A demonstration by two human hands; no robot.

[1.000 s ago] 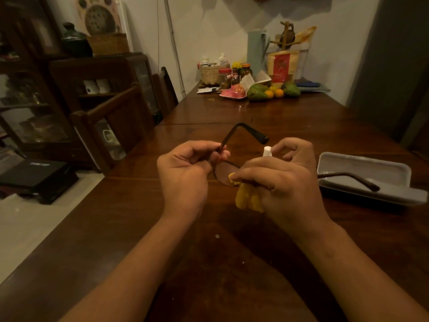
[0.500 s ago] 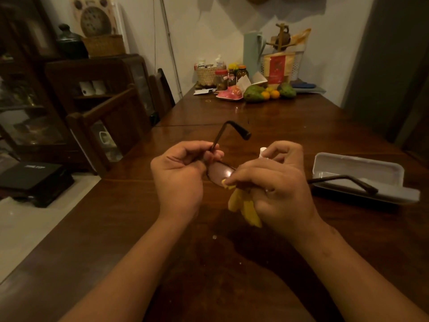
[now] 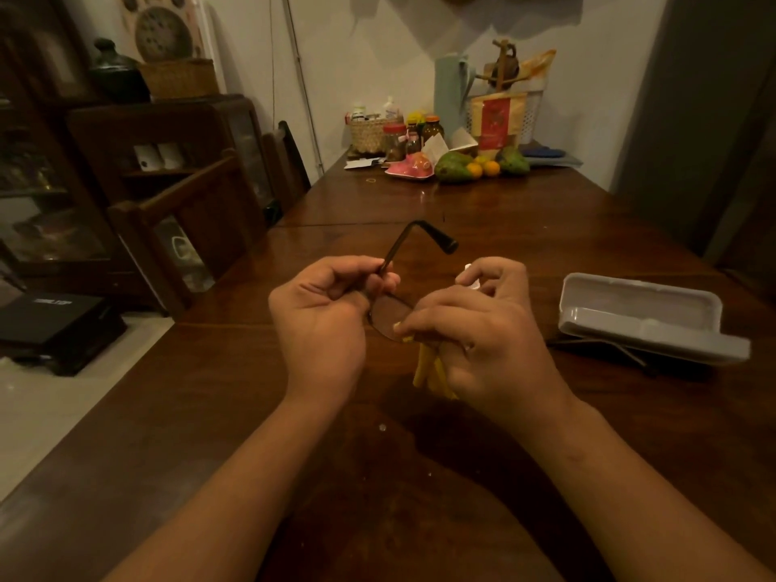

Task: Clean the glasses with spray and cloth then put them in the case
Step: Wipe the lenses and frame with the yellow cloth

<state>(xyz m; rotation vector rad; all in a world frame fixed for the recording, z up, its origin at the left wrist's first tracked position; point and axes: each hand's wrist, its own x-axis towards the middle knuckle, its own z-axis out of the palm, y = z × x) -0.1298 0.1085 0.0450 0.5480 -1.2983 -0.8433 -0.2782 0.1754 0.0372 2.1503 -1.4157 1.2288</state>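
Wiping glasses (image 3: 388, 317) with a cloth (image 3: 428, 367).
The left hand (image 3: 323, 312) is pinching them by one corner, thin and likely bendy; the right hand (image 3: 483, 338) is pinching the soft cloth.

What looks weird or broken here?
Nothing looks broken. The glasses are unfolded, one arm poking up, held by the left hand while the right hand presses the yellow cloth on a lens. The grey case lies open nearby.

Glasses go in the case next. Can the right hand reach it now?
Probably yes: the open case lies just right of the right hand, unblocked, though that hand holds the yellow cloth.
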